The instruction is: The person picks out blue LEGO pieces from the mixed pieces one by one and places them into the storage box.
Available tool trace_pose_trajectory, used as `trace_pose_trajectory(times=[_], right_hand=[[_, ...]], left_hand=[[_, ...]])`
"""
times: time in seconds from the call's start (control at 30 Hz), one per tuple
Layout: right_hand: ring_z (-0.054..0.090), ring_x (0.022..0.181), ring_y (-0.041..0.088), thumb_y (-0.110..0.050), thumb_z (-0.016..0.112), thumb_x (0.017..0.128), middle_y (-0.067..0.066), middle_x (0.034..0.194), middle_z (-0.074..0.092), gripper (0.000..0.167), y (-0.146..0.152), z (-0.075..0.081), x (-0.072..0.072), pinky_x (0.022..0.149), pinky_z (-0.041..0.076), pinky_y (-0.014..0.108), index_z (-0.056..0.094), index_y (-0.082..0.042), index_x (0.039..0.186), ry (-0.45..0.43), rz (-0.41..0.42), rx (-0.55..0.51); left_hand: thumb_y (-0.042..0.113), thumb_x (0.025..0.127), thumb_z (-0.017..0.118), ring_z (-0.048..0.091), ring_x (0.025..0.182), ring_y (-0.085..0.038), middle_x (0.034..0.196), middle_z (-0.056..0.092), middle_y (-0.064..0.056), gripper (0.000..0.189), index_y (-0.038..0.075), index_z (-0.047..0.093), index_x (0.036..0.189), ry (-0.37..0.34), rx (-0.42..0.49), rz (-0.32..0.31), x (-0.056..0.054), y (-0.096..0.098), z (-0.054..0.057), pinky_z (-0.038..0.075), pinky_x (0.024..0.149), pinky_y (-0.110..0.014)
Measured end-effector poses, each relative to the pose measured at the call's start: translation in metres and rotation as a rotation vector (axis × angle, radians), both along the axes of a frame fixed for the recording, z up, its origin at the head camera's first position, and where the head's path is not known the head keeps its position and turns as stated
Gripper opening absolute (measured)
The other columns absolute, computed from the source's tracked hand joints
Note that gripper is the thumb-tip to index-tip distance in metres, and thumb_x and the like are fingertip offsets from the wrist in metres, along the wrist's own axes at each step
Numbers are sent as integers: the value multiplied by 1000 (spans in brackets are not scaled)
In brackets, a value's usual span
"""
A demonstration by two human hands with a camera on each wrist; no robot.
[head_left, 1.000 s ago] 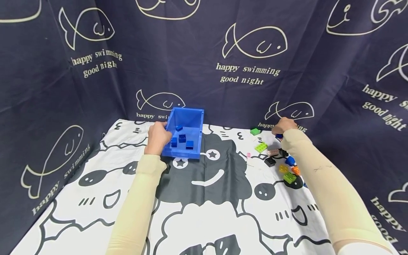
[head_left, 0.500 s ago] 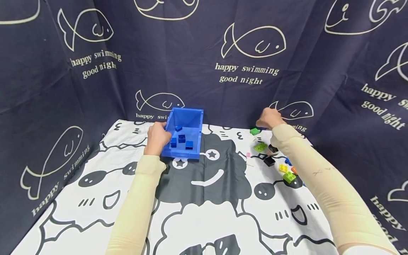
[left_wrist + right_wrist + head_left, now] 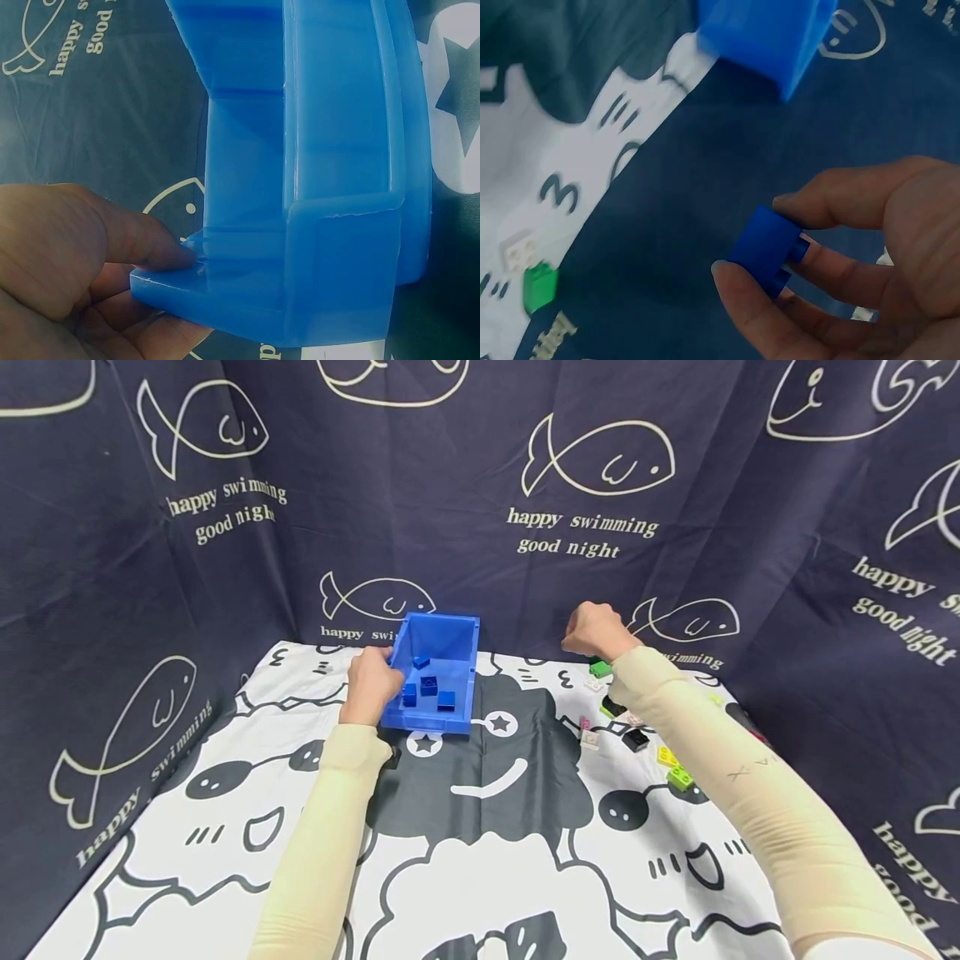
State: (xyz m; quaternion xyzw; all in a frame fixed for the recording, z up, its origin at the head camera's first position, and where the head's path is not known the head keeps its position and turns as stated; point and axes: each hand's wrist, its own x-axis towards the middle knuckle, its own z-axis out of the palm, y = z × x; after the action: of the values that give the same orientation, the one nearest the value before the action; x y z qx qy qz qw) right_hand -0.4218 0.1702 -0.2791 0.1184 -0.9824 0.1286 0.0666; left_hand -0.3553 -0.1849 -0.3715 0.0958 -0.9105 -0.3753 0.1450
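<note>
My left hand [image 3: 371,687] grips the left wall of a blue plastic bin [image 3: 426,724]. In the left wrist view the thumb lies on the inner side of that bin wall [image 3: 247,296], with fingers beneath it. Several blue toy bricks [image 3: 428,686] lie apart from one another on the bin's floor. To the right of the bin, my right hand [image 3: 597,631] is raised over the back edge of the table. The right wrist view shows it pinching a blue toy brick [image 3: 763,244] between thumb and fingers, studs toward the palm; the head view hides this brick.
Loose bricks lie on the right of the printed cloth: a green one [image 3: 600,668], a black one [image 3: 636,740], a yellow one [image 3: 667,756] and a lime one [image 3: 679,777]. The right forearm covers part of them. A dark fish-print curtain [image 3: 480,510] stands behind.
My right hand has moved left and slightly up, from the loose bricks toward the bin, carrying the blue toy brick. The left hand and the bin have stayed in place.
</note>
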Motion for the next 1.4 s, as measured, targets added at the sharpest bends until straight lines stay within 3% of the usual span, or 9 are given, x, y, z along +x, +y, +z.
trace_pose_trajectory(times=[0.7, 1.07, 1.4], right_hand=[[64, 88, 28, -19, 75, 79, 6, 90, 74, 14, -89, 19, 21, 84, 54, 44, 76, -13, 91, 2, 143, -83], [67, 92, 24, -18, 75, 85, 6, 100, 74, 22, -130, 26, 36, 85, 56, 41, 75, -9, 105, -36, 218, -165], [67, 99, 23, -12, 74, 83, 9, 117, 73, 31, -157, 21, 50, 88, 59, 40, 75, -8, 114, -66, 261, -156]], left_hand=[[6, 87, 63, 64, 118, -43, 138, 63, -25, 57, 2, 59, 144, 23, -17, 3, -2, -2, -1, 52, 96, -53], [6, 87, 63, 64, 119, -42, 137, 64, -25, 58, 3, 60, 144, 33, -20, 2, -2, -2, -1, 52, 98, -54], [5, 89, 62, 64, 120, -40, 137, 64, -25, 57, 2, 58, 146, 0, -2, 3, 1, 0, -1, 52, 99, -54]])
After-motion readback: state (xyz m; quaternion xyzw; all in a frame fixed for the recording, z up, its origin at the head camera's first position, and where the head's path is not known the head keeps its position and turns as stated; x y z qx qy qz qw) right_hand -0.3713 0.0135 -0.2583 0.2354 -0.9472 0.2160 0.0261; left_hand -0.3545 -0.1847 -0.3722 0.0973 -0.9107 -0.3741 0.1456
